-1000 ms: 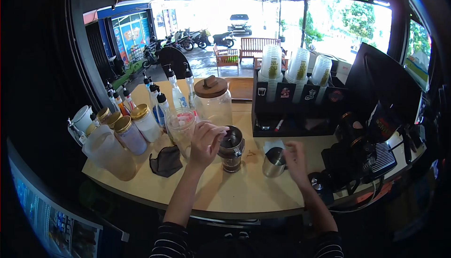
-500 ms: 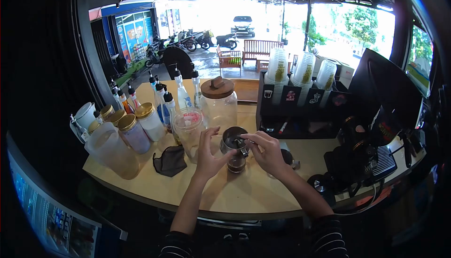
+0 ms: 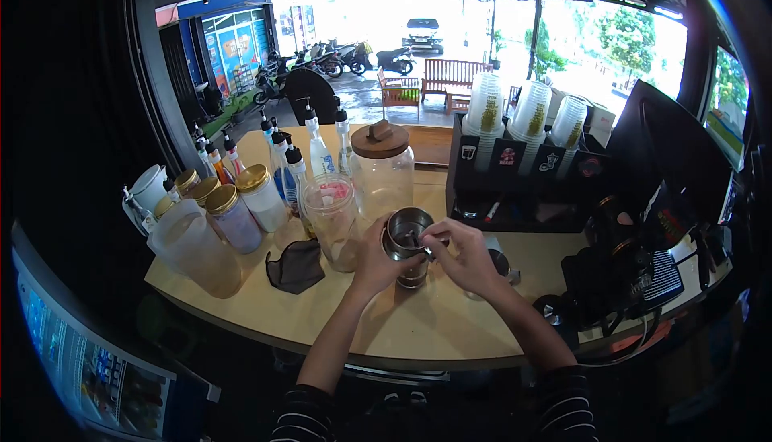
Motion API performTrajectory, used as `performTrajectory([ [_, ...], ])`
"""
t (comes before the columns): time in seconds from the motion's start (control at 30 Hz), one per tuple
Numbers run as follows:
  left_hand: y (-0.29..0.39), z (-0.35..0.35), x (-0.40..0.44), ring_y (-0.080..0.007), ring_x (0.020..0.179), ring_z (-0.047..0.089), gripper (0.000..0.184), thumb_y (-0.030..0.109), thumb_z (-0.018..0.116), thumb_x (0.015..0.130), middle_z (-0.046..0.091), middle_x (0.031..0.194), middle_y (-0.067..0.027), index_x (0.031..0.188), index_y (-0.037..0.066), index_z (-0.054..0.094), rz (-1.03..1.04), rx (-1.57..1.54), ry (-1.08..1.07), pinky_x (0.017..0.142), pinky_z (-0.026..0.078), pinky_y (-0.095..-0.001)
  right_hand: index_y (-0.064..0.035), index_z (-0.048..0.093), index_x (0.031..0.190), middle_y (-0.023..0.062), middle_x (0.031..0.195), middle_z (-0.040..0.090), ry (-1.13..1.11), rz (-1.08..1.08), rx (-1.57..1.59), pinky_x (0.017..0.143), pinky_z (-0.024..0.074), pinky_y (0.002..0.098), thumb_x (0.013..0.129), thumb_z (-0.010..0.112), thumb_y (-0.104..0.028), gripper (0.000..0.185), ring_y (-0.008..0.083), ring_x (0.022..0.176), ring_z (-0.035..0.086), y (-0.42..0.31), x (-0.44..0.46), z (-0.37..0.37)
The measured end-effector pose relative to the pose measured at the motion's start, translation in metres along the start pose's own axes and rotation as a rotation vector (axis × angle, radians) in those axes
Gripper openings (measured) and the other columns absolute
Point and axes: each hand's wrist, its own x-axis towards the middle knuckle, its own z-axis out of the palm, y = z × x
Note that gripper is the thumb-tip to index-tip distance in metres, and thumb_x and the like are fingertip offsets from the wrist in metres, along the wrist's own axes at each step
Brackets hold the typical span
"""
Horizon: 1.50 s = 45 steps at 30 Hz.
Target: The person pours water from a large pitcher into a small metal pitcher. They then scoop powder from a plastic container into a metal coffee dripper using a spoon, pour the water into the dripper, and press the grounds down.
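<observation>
A metal cup [image 3: 395, 242] with a small side handle sits on top of a clear glass [image 3: 412, 277] in the middle of the counter. My left hand [image 3: 376, 263] curls round the cup's left side, thumb across its front. Above the cup's right rim, my right hand [image 3: 460, 255] is closed in a pinch. Its fingertips meet a small dark piece inside the cup, too small to name. Just left of my left hand stands an open glass jar [image 3: 330, 221] with something pink inside.
A wooden-lidded jar [image 3: 382, 172], pump bottles [image 3: 319, 152] and gold-lidded jars [image 3: 233, 217] stand behind and left. A plastic pitcher [image 3: 197, 255] and a dark cloth [image 3: 295, 267] lie nearer. At right are a cup holder [image 3: 515, 193] with stacked plastic cups and a black machine [image 3: 603, 273].
My left hand has gone from open beside the cup to gripping its side. My right hand stays pinched at the rim. The whole view has shifted slightly.
</observation>
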Motion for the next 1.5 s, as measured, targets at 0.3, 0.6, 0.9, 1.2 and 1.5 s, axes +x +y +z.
performTrajectory([
  [0.3,-0.010,-0.013,0.015,-0.0300,0.112,0.052,0.080,0.022,0.084,0.050,0.058,0.116,-0.0112,0.122,0.008,0.051,0.221,0.059,0.005,0.100,0.036,-0.0412,0.0010,0.058,0.098,0.0123,0.087,0.063,-0.104,0.001,0.048,0.073,0.0486,0.0304,0.090,0.055,-0.006,0.011,0.0205,0.081,0.063,-0.011,0.011,-0.023],
  [0.6,-0.003,-0.022,0.026,-0.0307,0.120,0.046,0.086,0.020,0.083,0.049,0.052,0.125,-0.0100,0.126,0.011,0.048,0.310,0.127,-0.036,0.104,0.033,-0.0429,0.0018,0.059,0.098,0.0099,0.088,0.061,-0.172,-0.093,-0.042,0.074,0.0480,0.0303,0.091,0.050,-0.002,0.012,0.0161,0.082,0.061,-0.024,0.021,-0.031],
  [0.9,0.005,-0.028,0.029,-0.0272,0.120,0.047,0.085,0.024,0.084,0.051,0.052,0.124,-0.0073,0.126,0.013,0.045,0.418,0.246,-0.072,0.108,0.024,-0.0482,0.0017,0.057,0.097,0.0165,0.084,0.063,-0.257,-0.043,-0.011,0.070,0.0493,0.0353,0.092,0.051,-0.009,0.013,0.0278,0.078,0.065,-0.025,0.035,-0.036],
  [1.2,0.013,-0.032,0.034,-0.0249,0.118,0.049,0.081,0.033,0.082,0.056,0.052,0.124,-0.0053,0.125,0.013,0.046,0.476,0.397,-0.130,0.108,0.020,-0.0511,0.0027,0.062,0.090,0.0162,0.066,0.060,-0.518,-0.136,-0.255,0.061,0.0477,0.0346,0.090,0.053,-0.013,0.018,0.0274,0.061,0.060,-0.044,0.079,-0.038],
  [1.5,0.011,-0.031,0.034,-0.0260,0.115,0.050,0.084,0.031,0.084,0.050,0.054,0.120,-0.0062,0.123,0.013,0.047,0.415,0.336,-0.078,0.107,0.023,-0.0495,0.0027,0.059,0.094,0.0127,0.070,0.063,-0.385,-0.012,-0.017,0.061,0.0485,0.0301,0.093,0.049,-0.014,0.019,0.0191,0.062,0.062,-0.037,0.063,-0.033],
])
